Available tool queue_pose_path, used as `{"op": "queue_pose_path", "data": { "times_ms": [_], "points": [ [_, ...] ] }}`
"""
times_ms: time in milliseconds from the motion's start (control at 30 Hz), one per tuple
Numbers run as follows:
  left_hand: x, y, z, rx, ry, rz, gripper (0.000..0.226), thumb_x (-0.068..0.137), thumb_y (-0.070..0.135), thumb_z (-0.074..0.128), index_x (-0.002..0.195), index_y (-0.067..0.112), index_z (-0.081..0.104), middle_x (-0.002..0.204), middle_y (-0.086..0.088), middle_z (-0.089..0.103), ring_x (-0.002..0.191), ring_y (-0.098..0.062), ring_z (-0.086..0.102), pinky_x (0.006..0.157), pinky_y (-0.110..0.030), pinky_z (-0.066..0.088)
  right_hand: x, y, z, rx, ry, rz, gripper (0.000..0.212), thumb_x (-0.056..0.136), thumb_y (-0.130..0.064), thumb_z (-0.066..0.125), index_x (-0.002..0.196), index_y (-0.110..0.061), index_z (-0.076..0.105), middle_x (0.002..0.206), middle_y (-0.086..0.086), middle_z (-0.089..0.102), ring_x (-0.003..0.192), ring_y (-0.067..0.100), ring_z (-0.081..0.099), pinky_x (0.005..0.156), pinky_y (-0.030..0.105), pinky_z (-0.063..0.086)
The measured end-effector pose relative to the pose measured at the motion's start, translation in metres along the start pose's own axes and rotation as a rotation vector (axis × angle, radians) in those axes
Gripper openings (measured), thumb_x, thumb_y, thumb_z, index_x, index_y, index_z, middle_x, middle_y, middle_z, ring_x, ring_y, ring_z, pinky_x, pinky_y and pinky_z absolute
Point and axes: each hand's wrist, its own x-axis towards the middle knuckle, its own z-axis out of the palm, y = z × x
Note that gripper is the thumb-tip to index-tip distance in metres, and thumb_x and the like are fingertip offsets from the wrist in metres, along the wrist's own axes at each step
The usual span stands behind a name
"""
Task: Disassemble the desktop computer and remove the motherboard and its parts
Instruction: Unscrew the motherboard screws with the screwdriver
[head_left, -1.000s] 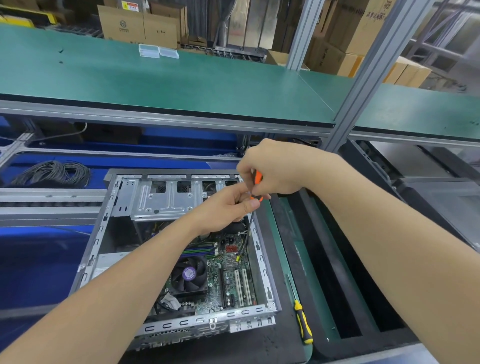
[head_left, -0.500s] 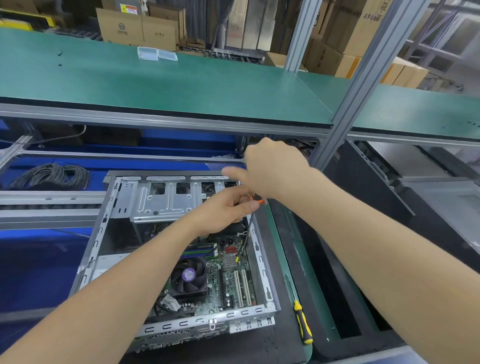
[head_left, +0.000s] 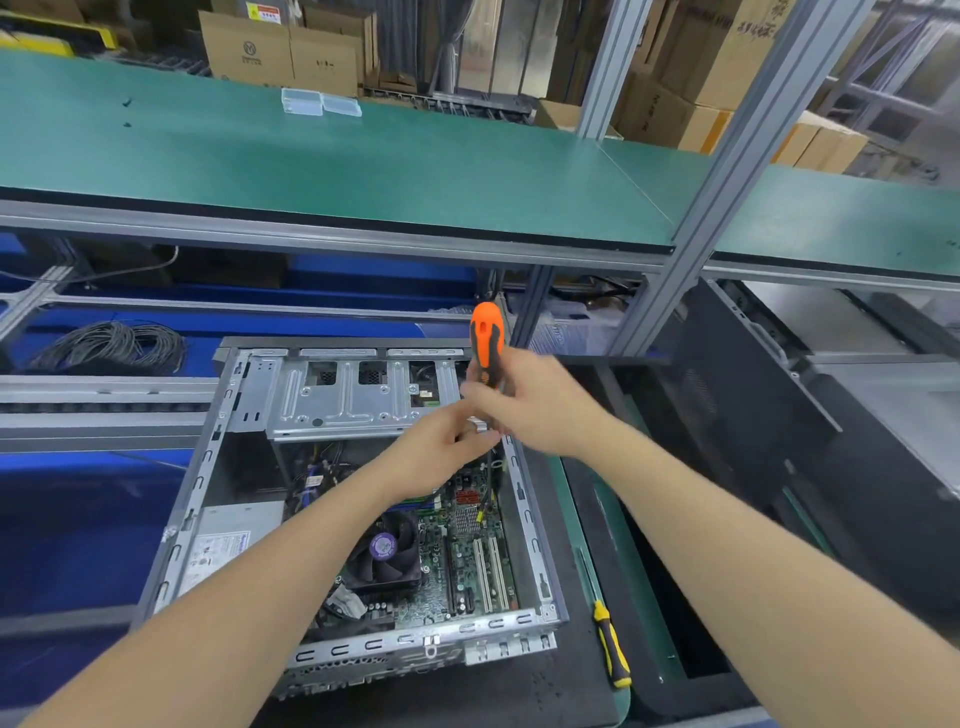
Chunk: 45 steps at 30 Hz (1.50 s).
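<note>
An open desktop case (head_left: 205, 483) lies on its side on the bench. Inside it show the green motherboard (head_left: 467, 566), a black CPU fan (head_left: 384, 556), a power supply (head_left: 228, 545) and a metal drive cage (head_left: 353, 400). My right hand (head_left: 540, 405) grips an orange-and-black screwdriver (head_left: 487, 338), handle pointing up, over the case's far right corner. My left hand (head_left: 441, 452) meets it from below, fingers pinching at the tool's lower end, which is hidden between the hands.
A yellow-and-black screwdriver (head_left: 608, 634) lies on the black mat right of the case. A dark side panel (head_left: 748, 426) leans at the right. Coiled black cable (head_left: 111, 345) sits at far left. A green shelf (head_left: 311, 161) spans above.
My right hand has turned and lifted, so the orange handle, earlier mostly hidden in the fist, now stands upright above it. My left hand stays at the tool's lower end.
</note>
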Motion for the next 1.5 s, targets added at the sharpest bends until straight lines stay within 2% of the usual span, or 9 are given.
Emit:
{"op": "queue_pose_path", "data": {
  "times_ms": [100, 233, 467, 600, 700, 833, 1000, 1200, 1500],
  "points": [
    [-0.01, -0.019, 0.01, 0.067, 0.089, -0.121, 0.006, 0.105, 0.032, 0.055, 0.103, 0.031, 0.06, 0.057, 0.007, 0.04, 0.045, -0.008, 0.032, 0.05, -0.029, 0.026, -0.009, 0.009, 0.023, 0.075, 0.038, 0.061, 0.028, 0.103, -0.05, 0.047, 0.097, -0.023, 0.055, 0.069, 0.001, 0.07, 0.059, 0.012, 0.067, 0.067, 0.045, 0.059],
    [-0.024, -0.034, 0.022, 0.071, 0.205, -0.188, 0.021, 0.103, 0.019, 0.054, 0.096, 0.037, 0.063, 0.049, 0.007, 0.041, 0.045, -0.01, 0.034, 0.046, -0.02, 0.028, -0.007, 0.011, 0.024, 0.118, 0.151, 0.022, 0.022, 0.105, -0.045, 0.046, 0.093, -0.026, 0.048, 0.068, 0.002, 0.068, 0.057, 0.016, 0.066, 0.062, 0.046, 0.056],
    [-0.03, -0.043, 0.026, 0.239, 0.11, -0.25, 0.036, 0.089, 0.006, 0.056, 0.081, 0.037, 0.071, 0.047, 0.01, 0.045, 0.044, -0.005, 0.044, 0.046, -0.014, 0.035, -0.005, 0.009, 0.01, 0.132, 0.181, 0.077, 0.028, 0.105, -0.045, 0.045, 0.091, -0.021, 0.049, 0.069, 0.0, 0.071, 0.053, 0.012, 0.068, 0.054, 0.038, 0.058],
    [-0.03, -0.047, 0.025, 0.264, 0.056, -0.229, 0.027, 0.084, 0.016, 0.069, 0.086, 0.043, 0.07, 0.046, 0.011, 0.044, 0.047, -0.003, 0.045, 0.047, -0.014, 0.035, -0.007, 0.007, 0.004, 0.16, 0.203, 0.101, 0.037, 0.105, -0.047, 0.042, 0.087, -0.017, 0.053, 0.064, -0.007, 0.071, 0.045, 0.011, 0.065, 0.053, 0.027, 0.049],
    [-0.032, -0.049, 0.026, 0.32, -0.008, -0.177, 0.018, 0.082, 0.035, 0.08, 0.096, 0.044, 0.073, 0.053, 0.011, 0.044, 0.052, 0.0, 0.047, 0.049, -0.014, 0.035, -0.006, 0.005, -0.004, 0.215, 0.21, 0.109, 0.036, 0.104, -0.049, 0.04, 0.092, -0.017, 0.052, 0.068, -0.005, 0.073, 0.046, 0.013, 0.067, 0.054, 0.03, 0.049],
    [-0.03, -0.051, 0.027, 0.341, -0.016, -0.186, 0.034, 0.075, 0.052, 0.086, 0.105, 0.04, 0.075, 0.06, 0.01, 0.044, 0.052, 0.002, 0.047, 0.046, -0.016, 0.032, -0.005, -0.001, -0.009, 0.277, 0.229, 0.096, 0.035, 0.104, -0.049, 0.041, 0.095, -0.016, 0.051, 0.07, -0.002, 0.073, 0.048, 0.018, 0.069, 0.052, 0.031, 0.049],
    [-0.028, -0.052, 0.029, 0.351, -0.001, -0.196, 0.037, 0.074, 0.056, 0.086, 0.106, 0.038, 0.077, 0.061, 0.016, 0.051, 0.052, 0.002, 0.05, 0.046, -0.013, 0.032, -0.003, -0.007, -0.016, 0.326, 0.242, 0.075, 0.033, 0.103, -0.05, 0.041, 0.096, -0.02, 0.051, 0.07, -0.001, 0.074, 0.049, 0.021, 0.069, 0.047, 0.027, 0.048],
    [-0.027, -0.054, 0.03, 0.391, 0.0, -0.18, 0.011, 0.087, 0.047, 0.079, 0.086, 0.04, 0.071, 0.059, 0.018, 0.05, 0.056, 0.008, 0.053, 0.05, -0.012, 0.032, -0.003, -0.013, -0.023, 0.398, 0.257, 0.071, 0.031, 0.103, -0.046, 0.044, 0.096, -0.018, 0.052, 0.069, 0.004, 0.073, 0.049, 0.026, 0.069, 0.042, 0.027, 0.049],
    [-0.028, -0.055, 0.029, 0.33, -0.035, -0.153, 0.019, 0.081, 0.058, 0.08, 0.084, 0.042, 0.069, 0.051, 0.029, 0.052, 0.048, 0.001, 0.047, 0.047, -0.015, 0.035, -0.006, -0.013, -0.026, 0.325, 0.269, 0.08, 0.031, 0.106, -0.045, 0.043, 0.096, -0.017, 0.052, 0.07, 0.002, 0.074, 0.048, 0.021, 0.069, 0.044, 0.024, 0.051]
  ]
}}
